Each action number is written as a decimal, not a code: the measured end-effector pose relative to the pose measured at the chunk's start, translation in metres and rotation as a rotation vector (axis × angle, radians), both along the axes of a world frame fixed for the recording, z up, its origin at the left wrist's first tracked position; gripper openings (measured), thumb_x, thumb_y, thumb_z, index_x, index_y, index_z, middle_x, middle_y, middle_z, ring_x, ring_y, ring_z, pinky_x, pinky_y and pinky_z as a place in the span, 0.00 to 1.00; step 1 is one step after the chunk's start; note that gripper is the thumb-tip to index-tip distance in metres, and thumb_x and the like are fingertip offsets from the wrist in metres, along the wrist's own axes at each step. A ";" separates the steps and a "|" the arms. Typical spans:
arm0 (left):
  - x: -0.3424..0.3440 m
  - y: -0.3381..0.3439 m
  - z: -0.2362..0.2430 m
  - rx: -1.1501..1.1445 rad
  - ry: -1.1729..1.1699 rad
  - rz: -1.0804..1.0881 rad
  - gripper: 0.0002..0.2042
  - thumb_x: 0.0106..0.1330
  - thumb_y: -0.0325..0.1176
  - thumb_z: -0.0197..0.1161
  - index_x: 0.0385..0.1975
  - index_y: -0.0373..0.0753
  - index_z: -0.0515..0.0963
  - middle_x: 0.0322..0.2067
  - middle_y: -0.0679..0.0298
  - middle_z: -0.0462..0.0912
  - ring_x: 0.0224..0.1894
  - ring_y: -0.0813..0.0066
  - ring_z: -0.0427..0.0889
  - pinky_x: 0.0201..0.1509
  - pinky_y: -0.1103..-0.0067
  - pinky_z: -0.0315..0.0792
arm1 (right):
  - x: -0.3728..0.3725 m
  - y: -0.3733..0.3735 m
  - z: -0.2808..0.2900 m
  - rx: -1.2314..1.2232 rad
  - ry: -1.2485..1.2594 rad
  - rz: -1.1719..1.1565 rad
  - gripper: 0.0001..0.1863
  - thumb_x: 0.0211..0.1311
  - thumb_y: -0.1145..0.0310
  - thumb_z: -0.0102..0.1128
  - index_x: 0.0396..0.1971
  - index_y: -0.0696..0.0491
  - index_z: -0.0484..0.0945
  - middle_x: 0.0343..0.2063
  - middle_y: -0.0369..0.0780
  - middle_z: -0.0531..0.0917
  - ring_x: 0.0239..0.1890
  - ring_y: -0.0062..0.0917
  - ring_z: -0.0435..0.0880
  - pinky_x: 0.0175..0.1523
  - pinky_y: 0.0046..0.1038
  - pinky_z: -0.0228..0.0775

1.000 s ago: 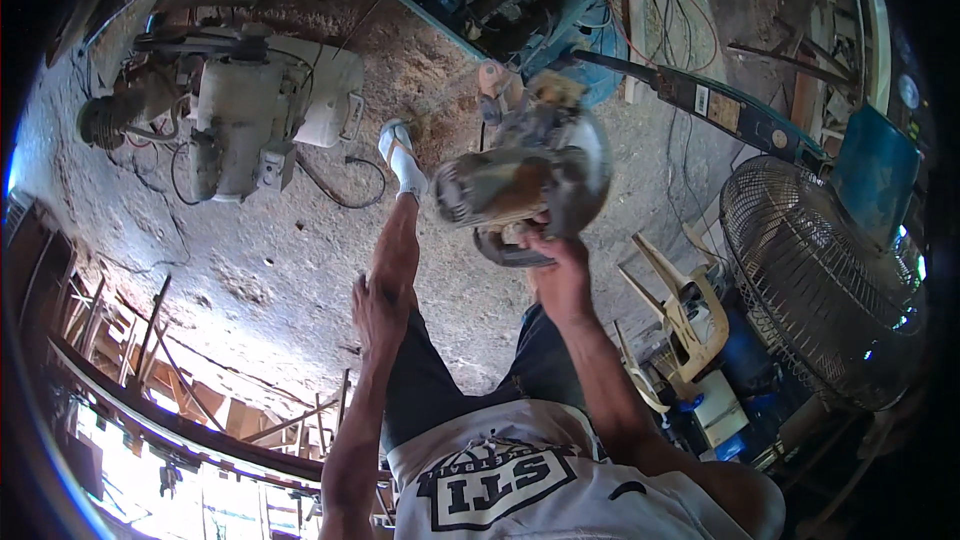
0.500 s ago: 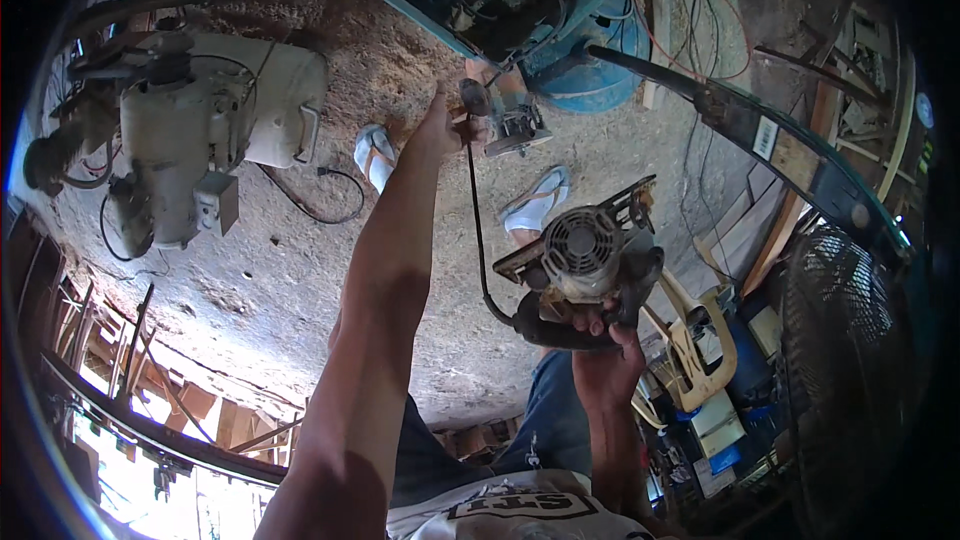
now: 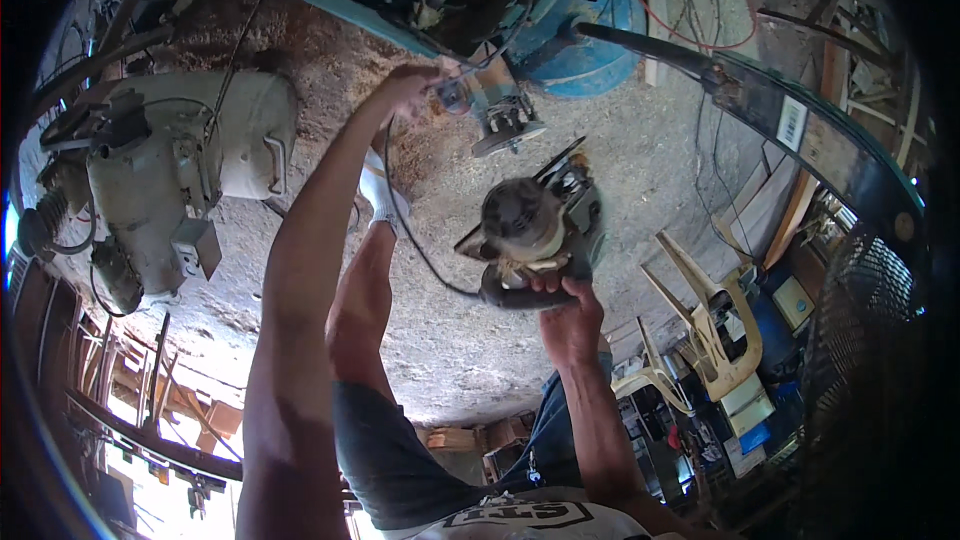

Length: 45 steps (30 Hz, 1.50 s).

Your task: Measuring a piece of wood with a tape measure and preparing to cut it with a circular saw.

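In my right hand (image 3: pixel 572 325) is a handheld circular saw (image 3: pixel 522 220), its rear handle gripped in my curled fingers. The saw hangs over the floor in front of my legs. A black power cord (image 3: pixel 425 268) leaves its handle and rises in a curve to my left hand (image 3: pixel 405 90). My left arm is stretched far forward, with the fingers closed around the cord and partly blurred. Just beside those fingers is a router-like power tool (image 3: pixel 505 120) with a round knob and a flat base, near the edge of a teal-framed machine stand (image 3: pixel 370 20).
A large dusty motor-like machine (image 3: pixel 150 180) stands at left. A blue round tub (image 3: pixel 580 65) is under the stand. On the right are a long dark bar (image 3: pixel 740 105), a cream plastic chair (image 3: pixel 725 340) and a mesh guard (image 3: pixel 850 300). Loose cords (image 3: pixel 700 140) trail over the dusty concrete.
Both hands have shifted left, the saw moving left and slightly up with my right hand. The cord has swung left with my left hand. My left leg shows more.
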<state>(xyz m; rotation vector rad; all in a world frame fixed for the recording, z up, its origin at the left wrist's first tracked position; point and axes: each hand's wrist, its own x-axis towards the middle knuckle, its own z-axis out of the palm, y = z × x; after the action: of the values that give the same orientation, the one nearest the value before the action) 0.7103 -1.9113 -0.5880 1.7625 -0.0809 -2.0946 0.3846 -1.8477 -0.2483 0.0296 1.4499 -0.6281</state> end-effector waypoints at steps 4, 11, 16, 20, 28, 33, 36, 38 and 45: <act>-0.031 0.032 0.132 -0.324 -0.232 -0.218 0.21 0.80 0.55 0.58 0.62 0.51 0.86 0.23 0.69 0.74 0.25 0.79 0.75 0.28 0.78 0.73 | -0.008 0.021 0.038 0.026 0.061 0.066 0.12 0.66 0.67 0.61 0.47 0.52 0.77 0.32 0.34 0.74 0.39 0.26 0.75 0.57 0.35 0.68; -0.097 0.037 0.368 -0.660 -0.108 0.045 0.21 0.85 0.46 0.52 0.63 0.38 0.82 0.40 0.55 0.88 0.43 0.74 0.83 0.53 0.72 0.78 | -0.028 0.035 0.122 0.146 0.110 0.083 0.11 0.69 0.62 0.64 0.42 0.52 0.78 0.26 0.31 0.68 0.32 0.22 0.70 0.47 0.35 0.69; -0.090 0.078 0.489 -0.693 0.064 0.120 0.20 0.86 0.42 0.50 0.62 0.33 0.81 0.39 0.60 0.86 0.34 0.79 0.80 0.42 0.76 0.77 | -0.035 0.029 0.167 0.209 0.069 -0.008 0.09 0.71 0.61 0.64 0.41 0.50 0.77 0.25 0.30 0.68 0.30 0.22 0.70 0.45 0.35 0.69; -0.053 0.144 0.583 -0.348 -0.240 0.195 0.17 0.85 0.37 0.54 0.61 0.34 0.83 0.18 0.71 0.70 0.21 0.85 0.68 0.25 0.77 0.65 | -0.040 0.016 0.187 0.162 0.108 0.077 0.09 0.73 0.61 0.63 0.42 0.50 0.78 0.24 0.30 0.69 0.28 0.20 0.71 0.41 0.30 0.69; -0.107 0.208 0.725 -0.366 -0.165 -0.048 0.16 0.84 0.37 0.55 0.61 0.37 0.83 0.17 0.58 0.81 0.21 0.73 0.84 0.30 0.71 0.75 | -0.002 -0.034 0.228 -0.037 0.040 0.478 0.16 0.71 0.55 0.70 0.46 0.51 0.83 0.23 0.31 0.76 0.24 0.18 0.73 0.34 0.26 0.68; -0.170 0.174 0.697 -0.778 -0.215 -0.603 0.12 0.78 0.39 0.61 0.53 0.41 0.85 0.33 0.45 0.88 0.32 0.49 0.90 0.39 0.60 0.82 | 0.030 -0.045 0.197 -0.177 0.225 0.949 0.13 0.66 0.56 0.74 0.32 0.51 0.84 0.23 0.34 0.82 0.24 0.18 0.78 0.32 0.26 0.67; -0.165 0.138 0.660 -1.023 -0.203 -0.820 0.14 0.76 0.38 0.62 0.56 0.40 0.81 0.38 0.50 0.89 0.37 0.52 0.90 0.40 0.60 0.83 | 0.025 -0.060 0.153 -0.174 0.346 1.231 0.12 0.61 0.61 0.74 0.24 0.51 0.84 0.20 0.34 0.82 0.24 0.19 0.79 0.33 0.27 0.68; -0.123 0.117 0.623 -0.976 -0.114 -0.621 0.16 0.76 0.37 0.61 0.58 0.37 0.81 0.42 0.54 0.90 0.44 0.59 0.90 0.39 0.64 0.82 | 0.017 -0.064 0.127 -0.079 0.239 1.015 0.12 0.58 0.62 0.74 0.21 0.53 0.84 0.19 0.33 0.81 0.26 0.23 0.82 0.35 0.29 0.71; -0.022 -0.065 0.325 -0.488 -0.787 -0.266 0.24 0.74 0.55 0.58 0.51 0.40 0.88 0.39 0.48 0.91 0.45 0.47 0.90 0.53 0.55 0.79 | -0.001 -0.018 0.147 -0.234 0.461 0.795 0.12 0.62 0.66 0.74 0.42 0.55 0.87 0.30 0.32 0.84 0.28 0.16 0.79 0.36 0.28 0.71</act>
<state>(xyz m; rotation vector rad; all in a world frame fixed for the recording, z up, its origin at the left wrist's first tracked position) 0.6884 -1.9764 -0.2627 2.1910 -0.9906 -1.2301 0.3838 -1.8659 -0.1008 -0.8839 1.6505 -0.1353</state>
